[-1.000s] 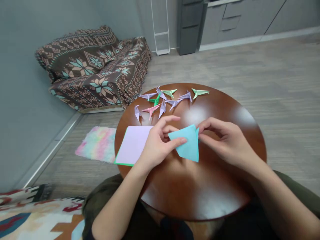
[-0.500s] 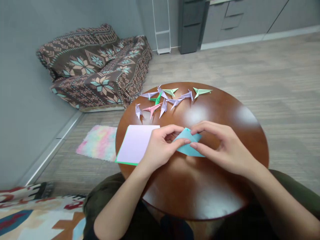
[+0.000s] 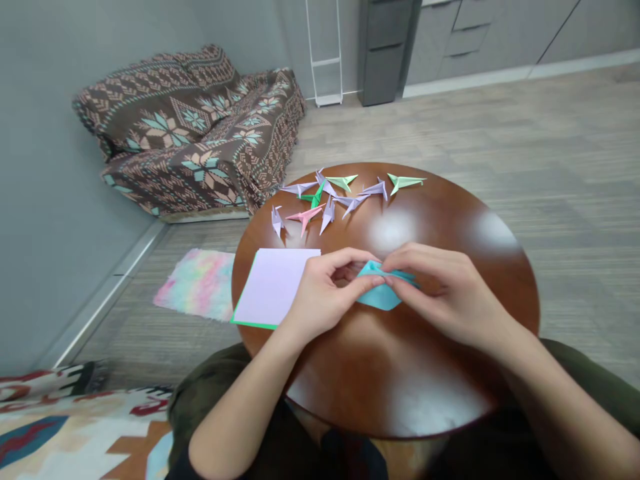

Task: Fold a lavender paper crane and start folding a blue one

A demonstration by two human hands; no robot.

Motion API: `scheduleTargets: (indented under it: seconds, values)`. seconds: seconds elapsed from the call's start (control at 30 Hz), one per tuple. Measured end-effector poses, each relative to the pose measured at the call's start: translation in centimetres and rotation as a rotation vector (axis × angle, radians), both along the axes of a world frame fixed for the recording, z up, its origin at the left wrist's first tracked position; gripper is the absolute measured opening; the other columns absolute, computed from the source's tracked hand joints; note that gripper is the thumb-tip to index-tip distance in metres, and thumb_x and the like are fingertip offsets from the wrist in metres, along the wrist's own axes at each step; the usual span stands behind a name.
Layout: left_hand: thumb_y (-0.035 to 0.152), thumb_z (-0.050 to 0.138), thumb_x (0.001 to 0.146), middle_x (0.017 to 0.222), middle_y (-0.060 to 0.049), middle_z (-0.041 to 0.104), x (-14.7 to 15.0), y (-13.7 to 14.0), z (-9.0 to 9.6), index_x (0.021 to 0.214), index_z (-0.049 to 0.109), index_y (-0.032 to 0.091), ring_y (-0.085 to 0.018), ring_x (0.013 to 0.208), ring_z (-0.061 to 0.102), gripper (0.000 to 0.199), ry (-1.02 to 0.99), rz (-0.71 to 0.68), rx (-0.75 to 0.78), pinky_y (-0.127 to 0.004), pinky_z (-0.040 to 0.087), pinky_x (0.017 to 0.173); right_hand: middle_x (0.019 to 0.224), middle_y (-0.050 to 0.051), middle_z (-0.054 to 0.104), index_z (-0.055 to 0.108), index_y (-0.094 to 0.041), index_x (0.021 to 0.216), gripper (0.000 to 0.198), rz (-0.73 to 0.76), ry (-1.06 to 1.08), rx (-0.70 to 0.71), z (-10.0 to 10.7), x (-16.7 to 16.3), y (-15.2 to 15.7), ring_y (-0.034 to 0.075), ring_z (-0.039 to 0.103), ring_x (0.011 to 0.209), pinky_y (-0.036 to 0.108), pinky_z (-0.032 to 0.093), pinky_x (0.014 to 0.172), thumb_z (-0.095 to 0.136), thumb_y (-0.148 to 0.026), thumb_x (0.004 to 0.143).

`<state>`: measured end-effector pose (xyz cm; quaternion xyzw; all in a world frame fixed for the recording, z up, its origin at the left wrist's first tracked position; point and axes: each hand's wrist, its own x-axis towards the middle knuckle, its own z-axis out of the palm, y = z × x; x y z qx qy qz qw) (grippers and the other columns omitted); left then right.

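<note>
A folded piece of blue origami paper (image 3: 381, 298) is held just above the round brown table (image 3: 390, 373). My left hand (image 3: 334, 283) grips its left side, thumb on top and fingers behind. From the other side my right hand (image 3: 440, 280) pinches it, thumb and fingertips meeting near the middle. Parts of the paper are hidden behind both hands. To the left, beside my left wrist, lies a stack of square paper (image 3: 275, 283), lilac on top with a green edge below.
Several folded paper cranes in lilac, with a pink crane (image 3: 306, 217), a dark green crane (image 3: 314, 197) and light green ones (image 3: 404, 183), lie along the table's far left. Behind stands a sofa (image 3: 200, 140) under a patterned cover. A fluffy pastel rug (image 3: 195, 283) is on the floor.
The blue paper has changed from a flat diamond shape to a narrower, bent form. The fingertips of both hands have drawn closer together over it. The cranes and paper stack stay put.
</note>
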<state>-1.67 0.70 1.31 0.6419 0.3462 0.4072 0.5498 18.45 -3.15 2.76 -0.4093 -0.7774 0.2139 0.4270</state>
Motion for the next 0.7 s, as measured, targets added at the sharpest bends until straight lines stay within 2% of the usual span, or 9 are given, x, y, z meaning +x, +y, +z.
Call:
scheduleTargets:
  seconds: [0.17,0.27,0.4,0.53,0.6,0.7]
  values:
    - [0.032,0.089,0.079,0.089,-0.003,0.081,0.03,0.09,-0.08,0.097,0.078,0.017,-0.017,0.078,0.074,0.026,-0.023,0.003,0.025,-0.022,0.058,0.07,0.087,0.003,0.075,0.068,-0.024,0.097,0.007,-0.066,0.012,0.011,-0.36,-0.06,-0.02,0.018,0.068,0.075,0.031,0.05,0.069,0.066,-0.017,0.096]
    - [0.037,0.083,0.086,0.089,-0.004,0.081,-0.05,0.15,0.09,0.098,0.079,0.016,-0.016,0.077,0.073,0.025,-0.022,0.008,0.086,-0.022,0.056,0.068,0.087,0.002,0.075,0.068,-0.023,0.097,0.007,-0.081,0.028,0.007,-0.56,0.1,0.02,0.018,0.069,0.076,0.031,0.051,0.071,0.067,-0.016,0.096]
    - [0.041,0.07,0.097,0.091,-0.006,0.08,-0.26,0.28,0.39,0.097,0.079,0.016,-0.017,0.079,0.072,0.026,0.024,0.034,0.179,-0.023,0.056,0.069,0.088,0.002,0.075,0.069,-0.022,0.095,0.005,-0.068,0.064,-0.022,-0.59,0.28,0.15,0.017,0.069,0.078,0.029,0.051,0.074,0.07,-0.017,0.095]
    - [0.035,0.067,0.099,0.092,-0.006,0.08,-0.43,0.37,0.54,0.095,0.079,0.017,-0.017,0.084,0.074,0.022,0.005,0.024,0.203,-0.022,0.056,0.073,0.09,0.001,0.076,0.07,-0.022,0.095,0.004,-0.025,0.124,-0.061,-0.49,0.39,0.27,0.016,0.07,0.081,0.028,0.053,0.076,0.073,-0.018,0.095]
    - [0.034,0.067,0.099,0.092,-0.006,0.08,-0.47,0.33,0.48,0.097,0.079,0.017,-0.016,0.083,0.074,0.021,-0.022,0.01,0.198,-0.022,0.057,0.073,0.09,0.001,0.076,0.071,-0.022,0.095,0.004,-0.017,0.127,-0.054,-0.46,0.45,0.31,0.015,0.07,0.081,0.027,0.053,0.076,0.072,-0.018,0.095]
    - [0.034,0.081,0.088,0.094,-0.005,0.08,-0.35,0.16,0.2,0.104,0.078,0.018,-0.017,0.081,0.075,0.023,-0.041,-0.045,0.144,-0.023,0.058,0.071,0.088,0.0,0.075,0.071,-0.021,0.094,0.007,-0.027,0.093,-0.016,-0.49,0.44,0.31,0.015,0.069,0.079,0.027,0.052,0.075,0.071,-0.015,0.095]
